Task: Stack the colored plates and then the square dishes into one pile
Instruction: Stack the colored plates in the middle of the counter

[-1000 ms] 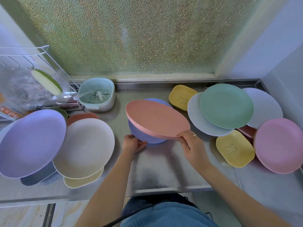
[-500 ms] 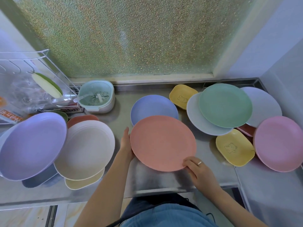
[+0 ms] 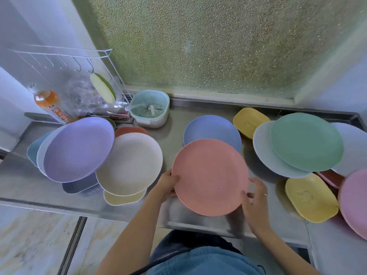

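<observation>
The salmon plate (image 3: 210,176) is held at its two side rims: the left hand (image 3: 166,183) grips the left rim, the right hand (image 3: 255,197) grips the right one. It overlaps the near edge of the blue plate (image 3: 211,129) on the steel counter (image 3: 170,133).

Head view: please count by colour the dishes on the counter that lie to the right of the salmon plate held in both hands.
Yellow square dishes: 2
Green round plate: 1
Pale blue round plate: 1
Pale lavender round plate: 1
Pink round plate: 1
Total: 6 plainly seen. The reddish dishes beneath them are mostly hidden and not counted.
</observation>
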